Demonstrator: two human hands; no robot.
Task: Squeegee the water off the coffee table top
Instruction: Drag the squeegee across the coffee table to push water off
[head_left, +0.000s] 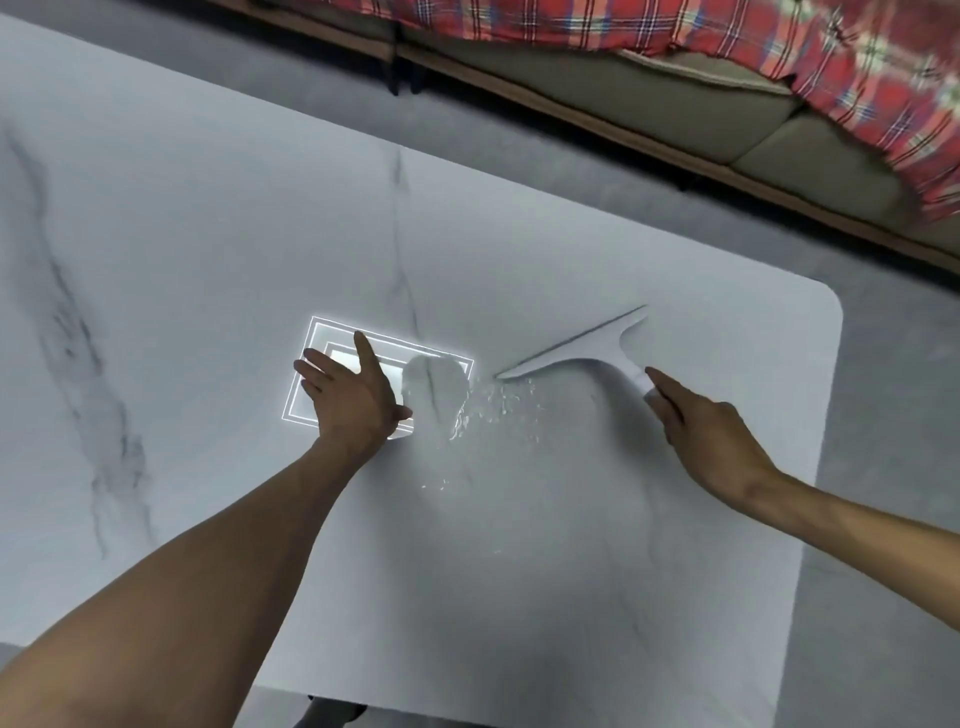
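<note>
Gripping the squeegee (582, 349) handle with fingers wrapped around it, the right hand (706, 436) sets the blade at two o'clock of the water (467, 410), seemingly to sweep it. The left hand (348, 400), fingers spread, braces flat on the coffee table top (208, 234), at nine o'clock of the puddle.

Coffee table top (519, 597): white marble-look slab, veined in grey, smooth and glossy enough that a ceiling light is mirrored. Water (488, 410): clear, beaded, glistening. Squeegee (597, 348): white, smooth plastic is suggested. Blanket (831, 62): red plaid woven cloth. Sofa cushions (649, 93): matt beige fabric.
</note>
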